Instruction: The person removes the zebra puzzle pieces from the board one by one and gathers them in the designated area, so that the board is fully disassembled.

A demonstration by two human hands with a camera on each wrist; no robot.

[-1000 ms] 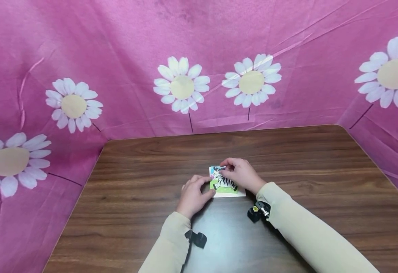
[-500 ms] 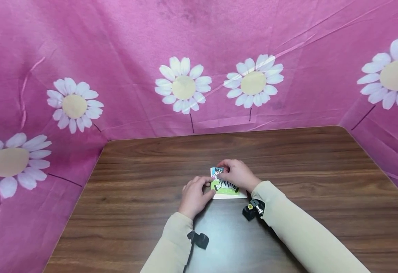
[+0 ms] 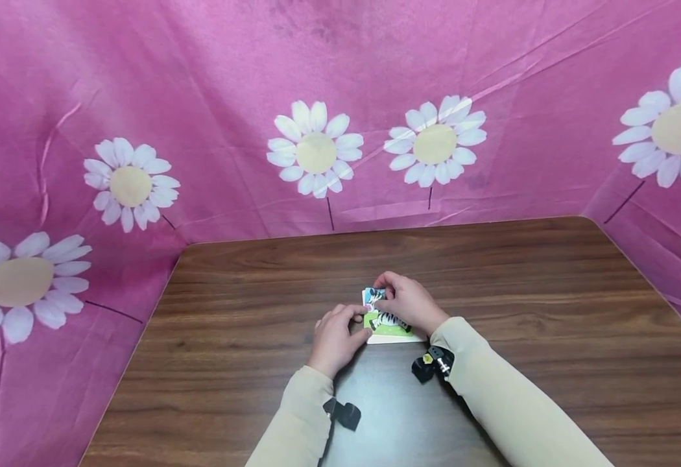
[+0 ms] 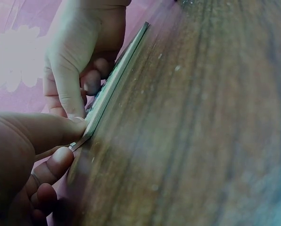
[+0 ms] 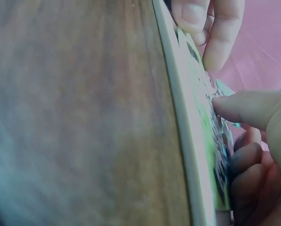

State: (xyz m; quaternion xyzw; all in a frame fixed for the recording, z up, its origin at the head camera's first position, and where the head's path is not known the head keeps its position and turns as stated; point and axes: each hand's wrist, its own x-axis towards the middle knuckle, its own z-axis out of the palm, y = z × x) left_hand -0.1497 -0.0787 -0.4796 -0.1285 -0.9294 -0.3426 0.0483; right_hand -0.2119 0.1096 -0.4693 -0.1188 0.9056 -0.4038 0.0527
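Observation:
A small flat zebra picture puzzle [image 3: 393, 329] with a white border lies on the table, and its thick pale board edge [image 5: 182, 117] shows in the right wrist view. My left hand [image 3: 334, 337] holds the board's left side, thumb at the near corner and forefinger higher up. Over the upper part of the zebra, my right hand [image 3: 413, 301] pinches a puzzle piece [image 5: 222, 87] between thumb and fingers. One edge of that piece stands slightly raised from the picture. The right hand hides the picture's upper right part.
The brown wood-grain table [image 3: 229, 311] extends round both hands. A pink cloth [image 3: 218, 97] with large white daisies hangs behind it and at both sides. Small black cameras [image 3: 343, 414] are strapped to both wrists.
My right hand has shifted a little left across the zebra, covering more of its upper part. The left hand keeps its place at the board's left side. The whole view has drifted slightly.

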